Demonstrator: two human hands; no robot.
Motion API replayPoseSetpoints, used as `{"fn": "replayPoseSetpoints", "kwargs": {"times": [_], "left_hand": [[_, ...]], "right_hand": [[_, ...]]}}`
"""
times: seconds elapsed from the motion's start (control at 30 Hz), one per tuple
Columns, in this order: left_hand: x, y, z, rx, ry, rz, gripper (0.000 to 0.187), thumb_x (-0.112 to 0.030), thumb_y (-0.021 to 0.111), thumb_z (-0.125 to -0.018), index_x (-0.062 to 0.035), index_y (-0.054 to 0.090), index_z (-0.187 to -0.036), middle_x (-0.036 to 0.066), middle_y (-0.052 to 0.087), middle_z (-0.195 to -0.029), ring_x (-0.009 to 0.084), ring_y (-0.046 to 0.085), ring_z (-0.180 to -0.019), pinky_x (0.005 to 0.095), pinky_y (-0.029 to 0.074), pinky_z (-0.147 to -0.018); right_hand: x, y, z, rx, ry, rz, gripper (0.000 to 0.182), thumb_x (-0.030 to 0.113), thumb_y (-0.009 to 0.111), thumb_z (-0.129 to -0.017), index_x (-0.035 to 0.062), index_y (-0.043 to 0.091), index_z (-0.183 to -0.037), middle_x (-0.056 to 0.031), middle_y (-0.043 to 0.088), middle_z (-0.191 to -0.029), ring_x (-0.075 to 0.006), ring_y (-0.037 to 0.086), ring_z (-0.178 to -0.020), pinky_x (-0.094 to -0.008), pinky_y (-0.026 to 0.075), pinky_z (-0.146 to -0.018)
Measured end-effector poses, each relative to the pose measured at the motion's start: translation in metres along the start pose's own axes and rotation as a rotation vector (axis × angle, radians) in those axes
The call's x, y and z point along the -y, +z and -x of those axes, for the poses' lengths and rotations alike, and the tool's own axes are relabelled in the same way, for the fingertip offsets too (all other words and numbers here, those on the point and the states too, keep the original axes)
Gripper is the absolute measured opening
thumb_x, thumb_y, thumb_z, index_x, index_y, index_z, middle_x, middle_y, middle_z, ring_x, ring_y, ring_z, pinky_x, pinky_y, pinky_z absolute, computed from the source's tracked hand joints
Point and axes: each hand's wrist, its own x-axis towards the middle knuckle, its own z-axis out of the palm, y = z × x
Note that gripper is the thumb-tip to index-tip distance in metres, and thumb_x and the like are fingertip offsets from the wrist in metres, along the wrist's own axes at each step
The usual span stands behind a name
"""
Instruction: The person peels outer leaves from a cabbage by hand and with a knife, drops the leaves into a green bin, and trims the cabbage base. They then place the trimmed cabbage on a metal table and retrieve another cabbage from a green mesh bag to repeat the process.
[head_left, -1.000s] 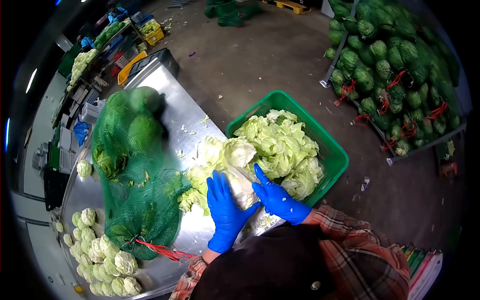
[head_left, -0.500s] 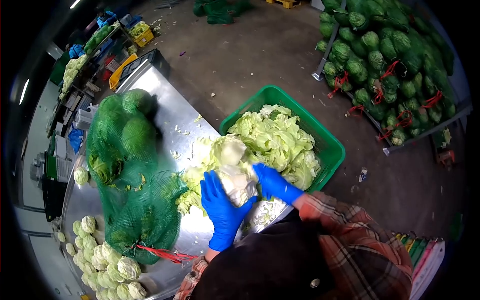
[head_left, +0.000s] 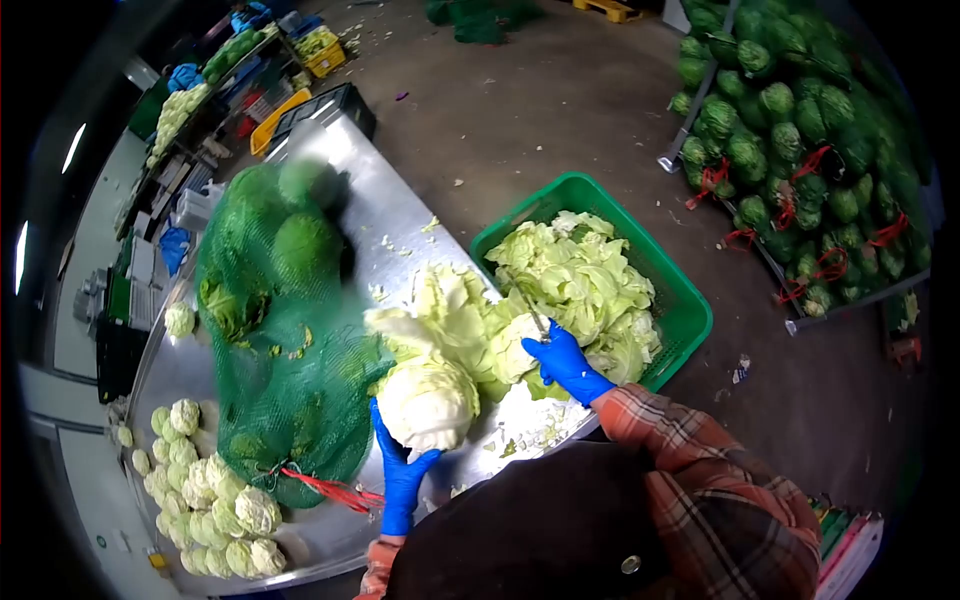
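Note:
A pale, trimmed cabbage (head_left: 428,402) rests on the metal table, and my blue-gloved left hand (head_left: 402,468) cups its near left side with thumb and fingers. My right hand (head_left: 562,362), also gloved, is closed around a knife (head_left: 541,322) whose thin blade points away over the leaves. Loose cabbage leaves (head_left: 448,305) lie between the cabbage and the green crate (head_left: 690,335), which is heaped with more leaves (head_left: 580,270). White and green scraps (head_left: 535,420) are scattered near the table's front edge.
On the metal table (head_left: 385,215), a green net sack (head_left: 300,380) holds dark cabbages and is tied with red string. Peeled cabbages (head_left: 210,515) sit at the near left. Netted cabbages (head_left: 785,140) fill a metal-framed bin on the right.
My left hand has moved left and nearer with the cabbage, turning it. My right hand has come away from it and is beside the crate. The view has shifted slightly.

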Motion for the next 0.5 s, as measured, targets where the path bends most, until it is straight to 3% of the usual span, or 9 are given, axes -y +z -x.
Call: {"fn": "replayPoseSetpoints", "kwargs": {"times": [0.03,0.1,0.13,0.23,0.27,0.33,0.37,0.43,0.5], "left_hand": [[-0.001,-0.013,0.006,0.019,-0.073,0.066,0.101,-0.030,0.081,-0.072,-0.0068,0.018,-0.148,0.015,0.033,-0.146,0.0270,0.040,-0.130,0.0431,0.036,-0.107],[-0.006,-0.022,0.003,-0.237,-0.519,0.604,0.062,-0.024,0.064,-0.088,-0.0067,0.033,-0.139,0.014,0.048,-0.134,0.0264,0.048,-0.123,0.0417,0.043,-0.101],[-0.009,-0.015,-0.002,-0.306,-0.477,0.498,0.063,-0.024,0.065,-0.088,-0.0074,0.033,-0.140,0.013,0.048,-0.133,0.0265,0.049,-0.121,0.0412,0.043,-0.099],[-0.022,0.012,-0.012,-0.412,-0.433,0.276,0.071,-0.020,0.069,-0.085,-0.0088,0.030,-0.143,0.013,0.048,-0.131,0.0250,0.048,-0.119,0.0389,0.042,-0.099],[-0.026,0.022,-0.011,-0.403,-0.378,0.159,0.075,-0.017,0.071,-0.083,-0.0087,0.028,-0.144,0.014,0.047,-0.132,0.0250,0.047,-0.120,0.0382,0.041,-0.100],[-0.045,0.049,-0.009,-0.342,-0.288,-0.019,0.080,-0.017,0.073,-0.081,-0.0076,0.026,-0.145,0.015,0.043,-0.135,0.0247,0.045,-0.121,0.0367,0.039,-0.102],[-0.039,0.054,-0.008,-0.297,-0.242,-0.096,0.086,-0.014,0.075,-0.078,-0.0081,0.023,-0.146,0.015,0.041,-0.137,0.0254,0.043,-0.123,0.0368,0.037,-0.103],[-0.032,0.059,-0.002,-0.188,-0.059,-0.370,0.092,-0.012,0.077,-0.075,-0.0082,0.020,-0.148,0.015,0.038,-0.139,0.0262,0.041,-0.125,0.0371,0.035,-0.105],[-0.030,0.050,-0.002,-0.162,-0.084,-0.295,0.103,-0.017,0.083,-0.066,-0.0045,0.021,-0.147,0.017,0.034,-0.141,0.0292,0.036,-0.129,0.0395,0.031,-0.108]], "right_hand": [[-0.001,-0.004,0.000,0.024,0.032,0.030,0.068,0.028,0.070,-0.083,0.0051,0.036,-0.138,-0.0060,0.057,-0.070,-0.0113,0.048,-0.041,-0.0285,0.041,-0.036],[0.022,-0.007,0.009,0.053,0.042,0.118,0.071,0.029,0.071,-0.082,0.0054,0.034,-0.139,-0.0075,0.058,-0.076,-0.0122,0.050,-0.044,-0.0278,0.041,-0.036],[0.052,-0.002,0.028,-0.008,0.024,0.281,0.076,0.031,0.072,-0.081,0.0069,0.032,-0.140,-0.0115,0.061,-0.093,-0.0165,0.057,-0.054,-0.0313,0.048,-0.044],[0.068,0.003,0.038,-0.155,-0.539,0.694,0.092,0.033,0.076,-0.077,0.0100,0.021,-0.147,-0.0170,0.051,-0.132,-0.0231,0.062,-0.093,-0.0358,0.051,-0.080],[0.076,0.012,0.045,-0.017,-0.551,0.612,0.090,0.031,0.076,-0.078,0.0124,0.022,-0.147,-0.0176,0.045,-0.137,-0.0253,0.054,-0.109,-0.0369,0.048,-0.087],[0.086,0.038,0.059,0.212,-0.799,0.486,0.089,0.029,0.077,-0.077,0.0131,0.024,-0.147,-0.0186,0.034,-0.147,-0.0289,0.041,-0.131,-0.0389,0.042,-0.099],[0.090,0.052,0.064,0.348,-0.696,0.480,0.087,0.029,0.077,-0.077,0.0112,0.025,-0.146,-0.0185,0.032,-0.147,-0.0311,0.041,-0.131,-0.0405,0.039,-0.102],[0.106,0.071,0.074,0.316,-0.494,0.711,0.074,0.024,0.074,-0.080,0.0080,0.036,-0.141,-0.0188,0.040,-0.142,-0.0280,0.047,-0.126,-0.0377,0.042,-0.100],[0.053,0.065,0.006,0.305,-0.725,0.281,0.061,0.023,0.072,-0.082,0.0040,0.045,-0.134,-0.0160,0.055,-0.123,-0.0210,0.058,-0.105,-0.0329,0.048,-0.089]]}}
